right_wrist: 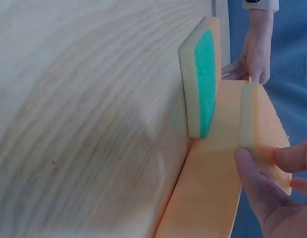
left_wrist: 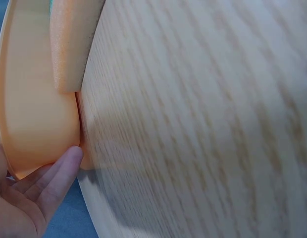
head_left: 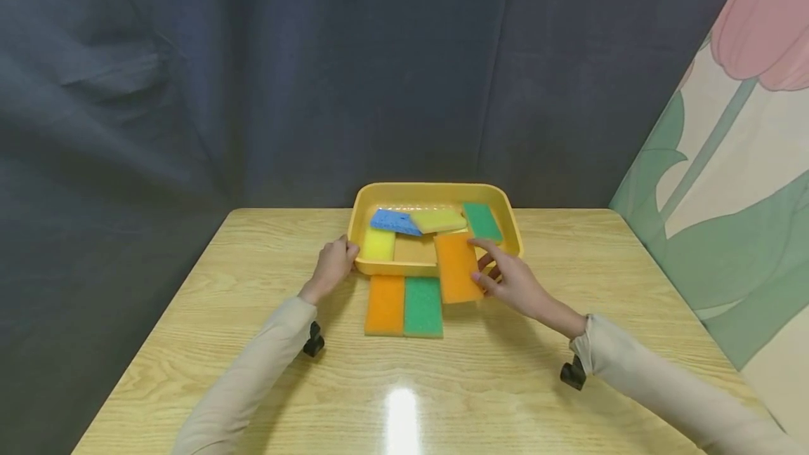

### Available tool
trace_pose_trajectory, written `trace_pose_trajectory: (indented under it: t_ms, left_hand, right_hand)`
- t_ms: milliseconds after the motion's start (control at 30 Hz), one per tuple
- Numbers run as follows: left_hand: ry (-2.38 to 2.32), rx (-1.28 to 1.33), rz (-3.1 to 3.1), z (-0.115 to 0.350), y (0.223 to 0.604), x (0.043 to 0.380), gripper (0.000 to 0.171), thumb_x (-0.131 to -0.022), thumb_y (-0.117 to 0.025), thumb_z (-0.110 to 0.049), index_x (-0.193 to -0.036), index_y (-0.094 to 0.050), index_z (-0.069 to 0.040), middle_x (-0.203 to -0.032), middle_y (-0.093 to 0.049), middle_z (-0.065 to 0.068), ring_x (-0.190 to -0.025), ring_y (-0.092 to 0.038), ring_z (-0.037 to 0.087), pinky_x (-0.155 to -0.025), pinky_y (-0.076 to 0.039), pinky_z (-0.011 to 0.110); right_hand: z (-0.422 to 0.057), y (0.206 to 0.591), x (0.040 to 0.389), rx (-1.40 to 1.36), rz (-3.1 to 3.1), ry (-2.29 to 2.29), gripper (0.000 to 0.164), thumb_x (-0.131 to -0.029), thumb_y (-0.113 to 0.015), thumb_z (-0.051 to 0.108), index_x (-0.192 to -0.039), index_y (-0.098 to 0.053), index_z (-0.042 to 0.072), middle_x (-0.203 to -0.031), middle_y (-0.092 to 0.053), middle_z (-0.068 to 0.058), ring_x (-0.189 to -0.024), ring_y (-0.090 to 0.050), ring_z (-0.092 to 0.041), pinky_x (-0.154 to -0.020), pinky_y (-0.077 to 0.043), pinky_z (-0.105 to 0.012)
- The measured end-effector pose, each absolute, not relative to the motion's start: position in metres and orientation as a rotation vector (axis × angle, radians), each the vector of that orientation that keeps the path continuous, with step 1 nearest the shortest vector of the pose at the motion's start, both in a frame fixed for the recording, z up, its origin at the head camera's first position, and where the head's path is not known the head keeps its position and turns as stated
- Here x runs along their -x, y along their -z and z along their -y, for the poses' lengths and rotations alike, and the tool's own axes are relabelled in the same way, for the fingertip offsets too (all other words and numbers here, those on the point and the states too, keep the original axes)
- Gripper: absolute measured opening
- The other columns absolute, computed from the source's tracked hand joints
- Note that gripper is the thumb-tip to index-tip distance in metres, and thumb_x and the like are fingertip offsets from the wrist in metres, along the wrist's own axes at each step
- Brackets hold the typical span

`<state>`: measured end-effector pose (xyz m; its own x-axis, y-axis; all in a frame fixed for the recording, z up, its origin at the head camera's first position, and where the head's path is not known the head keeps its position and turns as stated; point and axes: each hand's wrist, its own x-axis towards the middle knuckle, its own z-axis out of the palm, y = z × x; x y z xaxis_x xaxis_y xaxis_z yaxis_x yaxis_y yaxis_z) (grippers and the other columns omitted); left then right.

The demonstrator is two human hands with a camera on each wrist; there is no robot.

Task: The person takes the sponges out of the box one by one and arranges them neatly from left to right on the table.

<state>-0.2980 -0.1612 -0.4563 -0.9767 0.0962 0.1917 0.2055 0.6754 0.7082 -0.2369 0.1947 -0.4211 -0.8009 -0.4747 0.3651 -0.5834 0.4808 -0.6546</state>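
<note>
My right hand (head_left: 515,283) pinches an orange scouring sponge (head_left: 458,269) by its right edge, thumb on one side and fingers on the other. The sponge is tilted over the front rim of a yellow plastic basin (head_left: 398,269). In the right wrist view the pale foam side of this sponge (right_wrist: 247,119) shows too. At the basin's left front corner, my left hand (head_left: 331,269) grips the rim, with its fingers (left_wrist: 62,173) against the outer wall. Before the basin, another orange sponge (head_left: 385,306) and a green sponge (head_left: 423,307) lie side by side on the table.
Inside the basin lie a blue sponge (head_left: 393,221), a bright yellow one (head_left: 379,244), a dull yellow one (head_left: 437,220) and a green one (head_left: 483,222). A dark curtain (head_left: 379,90) hangs behind the wooden table (head_left: 284,385). A flower-patterned wall (head_left: 746,230) stands at the right.
</note>
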Motion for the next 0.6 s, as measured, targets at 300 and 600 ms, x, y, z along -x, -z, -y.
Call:
trace_pose_trajectory:
  t_ms: [300, 600]
  left_hand:
    - [1.186, 0.258, 2.753, 0.162, 0.458, 0.298, 0.024, -0.1, -0.037, -0.007, -0.076, -0.04, -0.007, -0.065, -0.046, 0.007, -0.056, -0.058, 0.018, -0.051, -0.05, 0.028]
    - [1.172, 0.267, 2.754, 0.161, 0.456, 0.297, 0.025, -0.1, -0.038, -0.006, -0.074, -0.038, -0.008, -0.063, -0.039, 0.004, -0.052, -0.054, 0.017, -0.049, -0.049, 0.027]
  right_hand:
    - [-0.199, 0.425, 0.224, -0.956, 2.61, -1.237, 0.057, -0.091, -0.069, -0.001, -0.141, -0.044, 0.004, -0.095, -0.063, -0.013, -0.064, -0.066, -0.018, -0.058, -0.056, -0.027]
    - [-0.202, 0.429, 0.211, -0.999, 2.7, -1.307, 0.056, -0.091, -0.068, 0.002, -0.141, -0.043, 0.005, -0.095, -0.062, -0.009, -0.064, -0.066, -0.018, -0.061, -0.056, -0.029]
